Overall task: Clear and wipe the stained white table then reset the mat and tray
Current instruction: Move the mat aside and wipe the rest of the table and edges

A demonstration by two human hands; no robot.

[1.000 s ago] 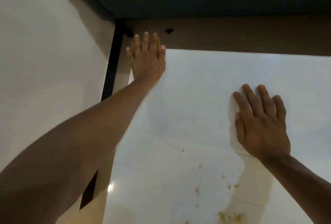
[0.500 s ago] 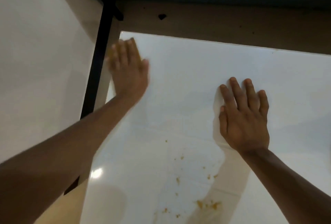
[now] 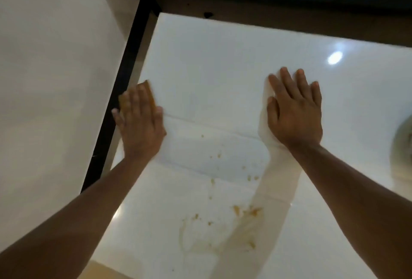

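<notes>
The glossy white table [image 3: 211, 73] fills the view, with brown-yellow stains and crumbs [image 3: 243, 214] on its near middle. My left hand [image 3: 140, 127] lies flat with straight fingers at the table's left edge, pressing a yellow-orange cloth or sponge [image 3: 148, 91] whose corner shows beyond my fingertips. My right hand [image 3: 294, 111] rests flat on the bare surface to the right, fingers spread and holding nothing. Faint wet streaks run across the table between the two hands.
A black frame bar [image 3: 127, 82] runs along the table's left side, with a pale wall or panel [image 3: 55, 77] beyond it. A brown strip [image 3: 289, 19] borders the far edge. A pale rounded object [image 3: 403, 144] shows at the right border.
My left hand has dragged the cloth from the far left corner toward me along the left edge. My right hand stays flat in about the same spot.
</notes>
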